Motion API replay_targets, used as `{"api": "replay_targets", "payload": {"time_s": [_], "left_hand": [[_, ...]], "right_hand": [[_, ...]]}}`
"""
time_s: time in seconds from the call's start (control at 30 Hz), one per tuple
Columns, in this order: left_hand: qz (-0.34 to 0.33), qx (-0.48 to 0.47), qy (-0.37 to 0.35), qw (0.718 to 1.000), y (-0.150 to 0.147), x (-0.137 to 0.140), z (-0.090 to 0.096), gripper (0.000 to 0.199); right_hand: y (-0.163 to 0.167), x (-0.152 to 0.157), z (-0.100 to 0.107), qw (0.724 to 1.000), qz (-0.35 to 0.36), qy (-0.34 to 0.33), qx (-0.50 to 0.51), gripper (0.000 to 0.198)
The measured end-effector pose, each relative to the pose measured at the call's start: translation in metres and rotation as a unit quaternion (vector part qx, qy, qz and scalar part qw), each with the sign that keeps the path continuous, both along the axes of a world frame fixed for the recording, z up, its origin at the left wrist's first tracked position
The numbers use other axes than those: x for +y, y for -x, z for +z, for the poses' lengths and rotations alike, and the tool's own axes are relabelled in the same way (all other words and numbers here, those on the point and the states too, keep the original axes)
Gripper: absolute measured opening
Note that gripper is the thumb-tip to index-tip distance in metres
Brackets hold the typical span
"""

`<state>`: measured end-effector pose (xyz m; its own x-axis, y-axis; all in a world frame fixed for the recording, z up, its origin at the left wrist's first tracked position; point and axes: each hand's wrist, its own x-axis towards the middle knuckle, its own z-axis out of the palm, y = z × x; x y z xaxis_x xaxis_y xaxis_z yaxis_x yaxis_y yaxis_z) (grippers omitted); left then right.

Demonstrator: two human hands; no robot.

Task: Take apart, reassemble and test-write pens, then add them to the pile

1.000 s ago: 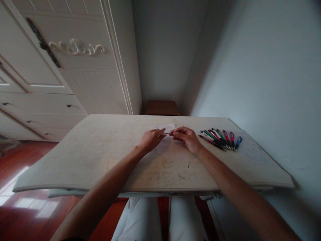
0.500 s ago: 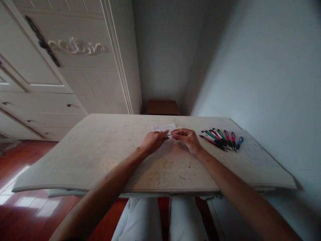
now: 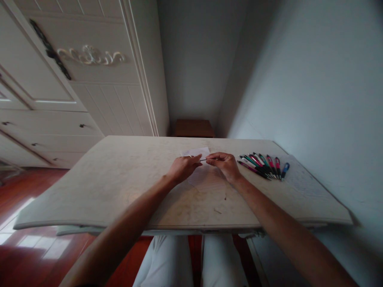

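A thin dark rod (image 3: 203, 160), perhaps a pen refill, spans the small gap between my two hands over the table. One end is pinched in the fingertips of my left hand (image 3: 184, 167); a small shiny thing, maybe a ring, shows at its fingers. The fingers of my right hand (image 3: 224, 164) are closed on the other end, with thumb and forefinger pressed together. What else either hand encloses is hidden. Under the hands lies a sheet of white paper (image 3: 206, 181) with faint writing, its far edge showing beyond them.
Several pens (image 3: 263, 165) in pink, green, black and blue lie fanned out to the right. Another written sheet (image 3: 306, 177) lies by the wall. Small dark bits (image 3: 217, 211) mark the near part of the white table (image 3: 98, 187). A white cabinet (image 3: 119, 107) stands on the left.
My right hand has shifted slightly to the right, and a little more of the dark rod shows between the hands. My left hand stays in place.
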<state>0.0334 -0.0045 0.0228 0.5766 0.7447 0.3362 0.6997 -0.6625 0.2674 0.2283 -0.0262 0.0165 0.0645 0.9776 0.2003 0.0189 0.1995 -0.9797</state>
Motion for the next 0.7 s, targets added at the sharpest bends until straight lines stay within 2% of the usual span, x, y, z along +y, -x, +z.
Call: {"api": "replay_targets", "payload": {"time_s": [0.43, 0.7], "left_hand": [[-0.007, 0.037, -0.002, 0.999, 0.0011, -0.0047, 0.0041, 0.037], [0.022, 0.033, 0.001, 0.999, -0.0024, -0.0074, 0.0084, 0.039]], "right_hand": [[0.0026, -0.0033, 0.0041, 0.999, 0.033, 0.034, 0.018, 0.02], [0.001, -0.0017, 0.003, 0.998, 0.029, 0.015, 0.054, 0.019]]}}
